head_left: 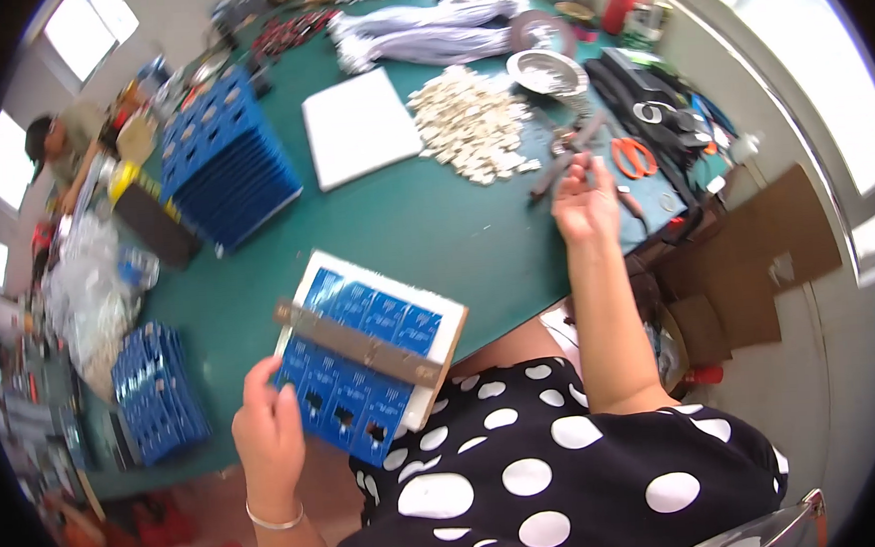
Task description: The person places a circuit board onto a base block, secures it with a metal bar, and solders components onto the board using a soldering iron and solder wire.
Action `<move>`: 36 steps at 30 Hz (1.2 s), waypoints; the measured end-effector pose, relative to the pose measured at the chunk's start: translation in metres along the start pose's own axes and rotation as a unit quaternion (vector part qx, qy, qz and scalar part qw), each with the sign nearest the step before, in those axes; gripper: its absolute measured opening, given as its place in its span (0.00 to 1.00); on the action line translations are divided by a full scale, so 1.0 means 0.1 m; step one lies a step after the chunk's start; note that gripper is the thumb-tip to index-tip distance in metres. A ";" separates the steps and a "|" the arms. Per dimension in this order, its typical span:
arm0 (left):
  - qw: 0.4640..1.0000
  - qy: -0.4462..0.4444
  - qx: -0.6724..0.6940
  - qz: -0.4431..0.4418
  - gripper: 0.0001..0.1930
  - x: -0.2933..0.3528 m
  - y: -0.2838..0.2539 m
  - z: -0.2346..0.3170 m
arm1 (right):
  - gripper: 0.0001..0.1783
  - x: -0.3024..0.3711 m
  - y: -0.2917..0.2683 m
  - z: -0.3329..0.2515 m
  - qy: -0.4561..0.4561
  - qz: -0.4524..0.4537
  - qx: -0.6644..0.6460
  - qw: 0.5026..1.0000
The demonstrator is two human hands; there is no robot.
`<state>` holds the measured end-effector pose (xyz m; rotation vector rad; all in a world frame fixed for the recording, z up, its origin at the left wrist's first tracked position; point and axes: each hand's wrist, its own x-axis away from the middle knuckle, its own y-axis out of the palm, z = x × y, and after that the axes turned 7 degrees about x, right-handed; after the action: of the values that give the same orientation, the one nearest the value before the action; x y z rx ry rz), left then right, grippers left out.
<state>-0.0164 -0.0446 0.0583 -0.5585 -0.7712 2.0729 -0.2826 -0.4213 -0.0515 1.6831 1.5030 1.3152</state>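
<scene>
My left hand [270, 429] grips the left edge of a blue circuit board panel [339, 385], its thumb along the board. The panel is tilted on a white-topped block [445, 318] at the table's near edge, and its lower end overhangs toward my lap. Across the panel lies a flat metal bar [362, 346], like a steel ruler. Several dark cutouts show along the panel's lower row. Off to the right, my right hand [586, 209] is palm up with fingers loosely curled and thumb apart, close to dark-handled pliers [552, 176]. I see nothing in it.
A pile of small cream-coloured parts [469, 126] lies beyond, between a white slab [360, 128] and a metal bowl [547, 71]. Stacked blue panels [225, 161] stand at left, more [159, 391] nearer. Orange-handled scissors [634, 158] lie right. A person [74, 145] sits far left.
</scene>
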 end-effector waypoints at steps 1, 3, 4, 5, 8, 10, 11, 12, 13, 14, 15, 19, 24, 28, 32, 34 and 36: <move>1.000 0.008 0.007 -0.001 0.17 0.02 0.04 0.03 | 0.10 0.15 0.00 0.06 -0.063 -0.077 0.058 0.993; 0.999 0.035 0.009 -0.007 0.18 0.01 0.12 0.06 | 0.12 0.57 0.05 0.21 -0.163 -0.172 0.166 0.957; 0.999 0.042 0.010 -0.021 0.18 0.00 0.15 0.07 | 0.14 0.81 0.08 0.29 -0.201 -0.210 0.215 0.932; 0.997 0.070 -0.020 -0.026 0.18 -0.02 0.20 0.10 | 0.15 1.04 0.11 0.40 -0.194 -0.284 0.259 0.903; 0.992 0.062 -0.074 -0.080 0.15 -0.05 0.34 0.21 | 0.20 1.52 0.26 0.72 -0.188 -0.508 0.357 0.761; 0.990 0.084 -0.071 -0.093 0.16 -0.09 0.43 0.26 | 0.25 1.78 0.32 0.87 -0.140 -0.589 0.396 0.690; 0.989 0.075 -0.072 -0.108 0.17 -0.10 0.46 0.27 | 0.27 1.79 0.38 1.02 -0.186 -0.639 0.360 0.654; 0.988 0.065 -0.066 -0.122 0.17 -0.10 0.47 0.28 | 0.29 1.86 0.41 1.07 -0.224 -0.645 0.387 0.619; 0.986 0.065 -0.059 -0.143 0.20 -0.12 0.48 0.26 | 0.29 1.89 0.43 1.14 -0.245 -0.658 0.385 0.600; 0.984 0.072 -0.057 -0.155 0.20 -0.14 0.49 0.25 | 0.30 1.92 0.45 1.18 -0.256 -0.667 0.386 0.584; 0.982 0.073 -0.049 -0.170 0.21 -0.15 0.50 0.24 | 0.28 1.93 0.47 1.21 -0.295 -0.663 0.395 0.563; 0.990 0.041 0.014 -0.137 0.19 -0.13 0.46 0.17 | 0.26 1.89 0.49 1.28 -0.317 -0.655 0.414 0.547; 0.976 0.096 0.187 -0.064 0.06 0.00 0.22 -0.09 | 0.26 1.78 0.43 1.26 -0.247 -0.566 0.479 0.624; 0.979 -0.003 0.143 0.142 0.03 0.14 0.05 -0.36 | 0.25 1.58 0.53 0.99 -0.205 -0.521 0.479 0.676; 0.979 -0.042 0.098 0.176 0.05 0.14 0.05 -0.53 | 0.22 1.39 0.73 0.77 -0.241 -0.536 0.421 0.690; 0.983 0.036 0.050 0.174 0.06 0.08 0.12 -0.56 | 0.21 1.35 0.82 0.77 -0.281 -0.557 0.405 0.668; 0.982 0.043 0.017 0.182 0.08 0.02 0.17 -0.57 | 0.21 1.42 0.83 0.85 -0.275 -0.550 0.423 0.666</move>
<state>0.0085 -0.0322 0.0060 -0.8141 -0.6159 2.3704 -0.1833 -0.2898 0.0319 0.9235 2.2101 -0.5914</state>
